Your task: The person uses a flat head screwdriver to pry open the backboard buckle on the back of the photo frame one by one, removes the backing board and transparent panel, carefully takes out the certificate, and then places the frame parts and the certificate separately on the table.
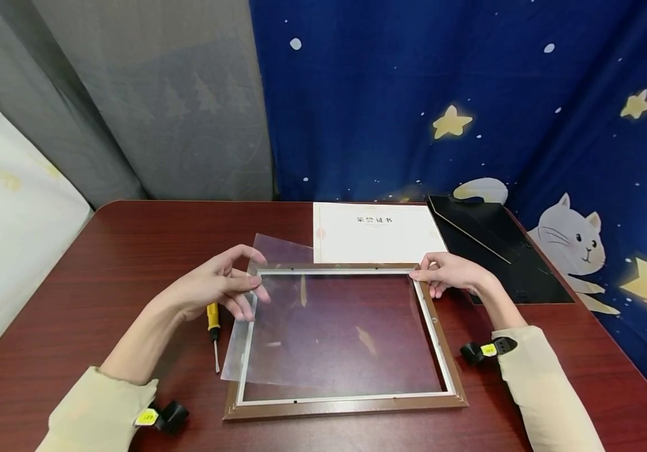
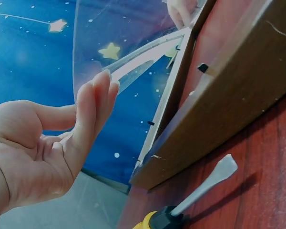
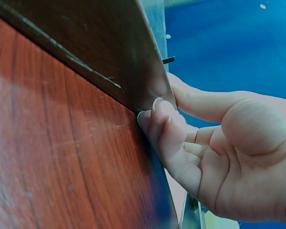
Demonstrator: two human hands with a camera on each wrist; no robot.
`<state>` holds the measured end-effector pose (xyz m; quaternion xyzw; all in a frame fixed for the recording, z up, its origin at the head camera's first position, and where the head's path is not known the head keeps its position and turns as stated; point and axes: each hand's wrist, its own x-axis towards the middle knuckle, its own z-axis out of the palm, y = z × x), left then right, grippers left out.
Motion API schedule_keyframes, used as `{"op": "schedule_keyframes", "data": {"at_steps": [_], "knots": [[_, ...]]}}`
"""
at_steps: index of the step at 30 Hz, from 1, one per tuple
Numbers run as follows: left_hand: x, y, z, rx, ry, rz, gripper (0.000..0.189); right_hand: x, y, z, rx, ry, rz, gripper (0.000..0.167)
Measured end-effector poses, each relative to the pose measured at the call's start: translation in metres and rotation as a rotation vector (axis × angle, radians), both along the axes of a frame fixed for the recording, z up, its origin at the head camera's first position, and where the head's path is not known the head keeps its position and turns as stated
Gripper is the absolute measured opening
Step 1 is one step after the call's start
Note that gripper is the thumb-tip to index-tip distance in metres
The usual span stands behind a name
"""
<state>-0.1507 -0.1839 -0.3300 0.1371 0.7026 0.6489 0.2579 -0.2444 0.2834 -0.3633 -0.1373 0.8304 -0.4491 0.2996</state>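
Note:
A brown picture frame (image 1: 346, 405) with a white inner edge lies on the table. Over its opening is a clear plastic sheet (image 1: 236, 351), skewed so that its left side and far left corner stick out past the frame. My left hand (image 1: 221, 282) pinches the sheet near its left edge, thumb above and some fingers beneath; the left wrist view shows the fingers (image 2: 95, 98) at the sheet. At the far right corner of the frame, my right hand (image 1: 450, 273) grips the border, thumb on top and fingertips (image 3: 159, 112) against the outer side.
A yellow-and-black screwdriver (image 1: 213, 326) lies just left of the frame. Behind the frame is a white certificate (image 1: 376, 235). A black backing board (image 1: 526, 276) with a stand leg lies at the right. Curtains (image 1: 357, 125) hang along the table's far edge.

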Motion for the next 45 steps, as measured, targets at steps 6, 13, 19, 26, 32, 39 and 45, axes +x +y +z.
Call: {"op": "schedule_keyframes", "data": {"at_steps": [6, 13, 19, 26, 32, 39, 45], "knots": [[-0.001, -0.006, 0.003, -0.014, 0.048, 0.061, 0.041, 0.0, 0.002, -0.002, 0.003, -0.001, -0.005, 0.026], [0.0, -0.011, 0.012, -0.058, 0.117, 0.163, 0.033, 0.0, 0.001, -0.002, 0.013, 0.009, 0.0, 0.027], [-0.004, -0.017, 0.022, -0.009, 0.174, 0.232, 0.029, -0.001, 0.0, -0.002, 0.001, 0.003, 0.013, 0.026], [-0.014, -0.024, 0.033, -0.014, 0.266, 0.316, 0.028, -0.002, -0.003, 0.0, -0.003, -0.007, 0.02, 0.023], [-0.02, -0.034, 0.035, 0.062, 0.29, 0.42, 0.029, -0.002, -0.003, -0.001, -0.026, -0.028, 0.002, 0.024], [-0.03, -0.045, 0.039, 0.091, 0.313, 0.574, 0.033, -0.003, -0.002, -0.004, -0.033, -0.031, 0.0, 0.025], [-0.04, -0.057, 0.042, 0.121, 0.324, 0.639, 0.028, -0.004, -0.001, -0.005, -0.02, -0.029, -0.019, 0.025]]}}
